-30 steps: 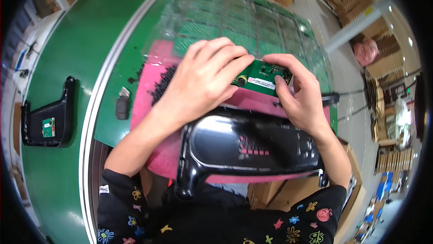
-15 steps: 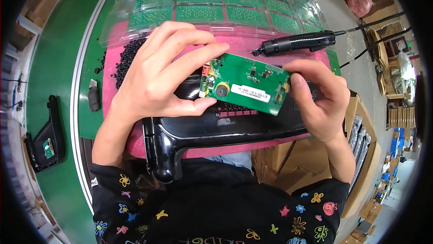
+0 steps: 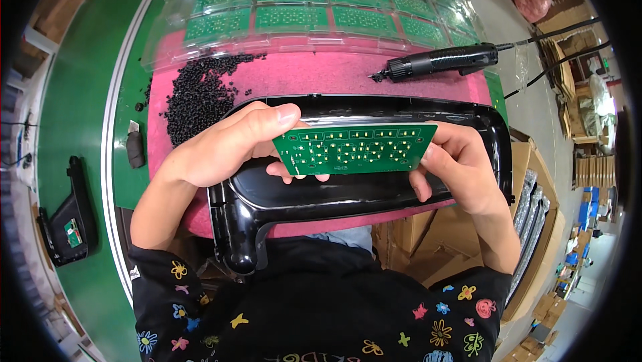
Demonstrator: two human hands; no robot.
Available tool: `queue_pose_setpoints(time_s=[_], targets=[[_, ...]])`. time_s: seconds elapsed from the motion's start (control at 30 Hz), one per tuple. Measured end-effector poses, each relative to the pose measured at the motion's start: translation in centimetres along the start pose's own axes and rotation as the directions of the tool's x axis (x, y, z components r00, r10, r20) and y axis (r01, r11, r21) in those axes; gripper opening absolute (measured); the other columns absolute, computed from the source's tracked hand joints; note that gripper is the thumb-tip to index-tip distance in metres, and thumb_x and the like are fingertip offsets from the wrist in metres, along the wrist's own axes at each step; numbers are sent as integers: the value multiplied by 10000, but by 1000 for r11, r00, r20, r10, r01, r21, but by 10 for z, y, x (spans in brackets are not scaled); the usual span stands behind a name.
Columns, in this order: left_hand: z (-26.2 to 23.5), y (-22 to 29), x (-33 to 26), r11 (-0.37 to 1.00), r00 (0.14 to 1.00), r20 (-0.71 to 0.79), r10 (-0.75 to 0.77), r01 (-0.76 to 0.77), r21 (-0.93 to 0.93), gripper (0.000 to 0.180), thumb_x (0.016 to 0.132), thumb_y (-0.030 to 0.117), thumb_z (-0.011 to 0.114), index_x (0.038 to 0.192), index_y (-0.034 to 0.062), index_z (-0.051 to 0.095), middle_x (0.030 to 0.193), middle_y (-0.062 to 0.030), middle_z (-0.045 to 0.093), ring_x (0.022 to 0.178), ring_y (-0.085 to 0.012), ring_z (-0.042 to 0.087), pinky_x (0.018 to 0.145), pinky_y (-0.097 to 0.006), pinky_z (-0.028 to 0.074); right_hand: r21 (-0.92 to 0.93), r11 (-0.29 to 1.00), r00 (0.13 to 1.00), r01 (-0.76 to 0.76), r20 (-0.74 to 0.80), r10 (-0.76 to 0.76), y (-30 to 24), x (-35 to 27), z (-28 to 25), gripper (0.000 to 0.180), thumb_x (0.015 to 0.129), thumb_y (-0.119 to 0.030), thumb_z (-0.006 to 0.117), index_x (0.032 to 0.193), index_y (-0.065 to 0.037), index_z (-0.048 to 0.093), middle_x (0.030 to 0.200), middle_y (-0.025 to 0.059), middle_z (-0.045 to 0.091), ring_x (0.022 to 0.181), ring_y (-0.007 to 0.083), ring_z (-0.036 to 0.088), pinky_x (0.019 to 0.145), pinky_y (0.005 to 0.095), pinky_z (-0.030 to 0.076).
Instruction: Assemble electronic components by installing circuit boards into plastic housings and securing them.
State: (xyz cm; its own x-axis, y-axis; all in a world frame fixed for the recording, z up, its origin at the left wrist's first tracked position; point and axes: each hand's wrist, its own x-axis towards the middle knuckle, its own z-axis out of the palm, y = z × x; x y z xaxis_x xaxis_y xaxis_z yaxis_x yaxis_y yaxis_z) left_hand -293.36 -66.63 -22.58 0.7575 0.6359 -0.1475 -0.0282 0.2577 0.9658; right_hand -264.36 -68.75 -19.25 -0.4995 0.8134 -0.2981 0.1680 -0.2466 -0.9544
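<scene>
A green circuit board (image 3: 354,150) is held level between my two hands, above a glossy black plastic housing (image 3: 321,196). The face toward me carries rows of small pale components. My left hand (image 3: 231,142) grips its left end, thumb along the top edge and fingertips underneath. At the other end, my right hand (image 3: 461,169) pinches the corner between thumb and fingers. The housing lies on a pink mat (image 3: 294,67), its handle-like arm reaching toward my body at the left. The board's other face is hidden.
Many small black screws (image 3: 197,98) lie heaped left of the housing. Beyond it rests a black electric screwdriver (image 3: 441,62) with its cable. Clear plastic trays (image 3: 287,24) of green boards stand at the back. Another black part (image 3: 70,218) with a small board lies far left.
The board has been turned over, from the side with a white label and buzzer to the side with rows of small components. Both hands have shifted their hold and come slightly lower.
</scene>
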Motion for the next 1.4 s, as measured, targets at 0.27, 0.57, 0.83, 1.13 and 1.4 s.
queue_pose_setpoints(time_s=[0.27, 0.57, 0.83, 1.13, 1.4], targets=[[-5, -6, 0, 983, 996, 4, 91, -91, 157, 600, 913, 517, 462, 986, -44, 659, 891, -110, 661, 691, -141, 543, 621, -263, 430, 100, 995, 1000, 15, -24, -12, 5, -5, 6, 286, 931, -287, 584, 896, -7, 540, 693, 48, 612, 645, 112, 584, 624, 236, 468], [-4, -10, 0, 784, 948, 251, 197, -306, 541, 523, 624, 256, 830, 1007, -36, 625, 908, -90, 587, 691, -184, 539, 626, -300, 460, -557, 786, 963, 269, 164, -214, 21, -15, 0, 594, 541, -439, 898, 822, -26, 575, 704, 46, 617, 587, 139, 622, 561, 236, 493], [-8, -12, -2, 581, 976, 101, 193, -197, 790, 588, 586, 292, 861, 1027, 7, 596, 919, -77, 562, 681, -192, 555, 615, -289, 478, -696, 662, 935, 277, 37, -353, 37, 1, 6, 537, 595, -315, 870, 935, -24, 572, 751, 67, 612, 594, 187, 610, 565, 275, 500], [-13, -21, 1, 315, 970, -79, 231, 2, 949, 595, 575, 298, 833, 1044, 34, 577, 982, -75, 537, 711, -274, 594, 606, -351, 479, -787, 468, 823, 401, 85, -561, 57, 43, -2, 526, 558, -157, 847, 1000, -11, 604, 1024, 128, 603, 919, 304, 564, 816, 378, 470], [-7, -22, 9, 306, 970, -96, 222, 24, 952, 585, 607, 292, 826, 1056, 24, 563, 992, -76, 535, 653, -283, 600, 533, -369, 474, -808, 452, 829, 377, 77, -554, 61, 39, -9, 538, 557, -152, 849, 1011, -3, 601, 1047, 124, 579, 907, 302, 545, 797, 375, 471]])
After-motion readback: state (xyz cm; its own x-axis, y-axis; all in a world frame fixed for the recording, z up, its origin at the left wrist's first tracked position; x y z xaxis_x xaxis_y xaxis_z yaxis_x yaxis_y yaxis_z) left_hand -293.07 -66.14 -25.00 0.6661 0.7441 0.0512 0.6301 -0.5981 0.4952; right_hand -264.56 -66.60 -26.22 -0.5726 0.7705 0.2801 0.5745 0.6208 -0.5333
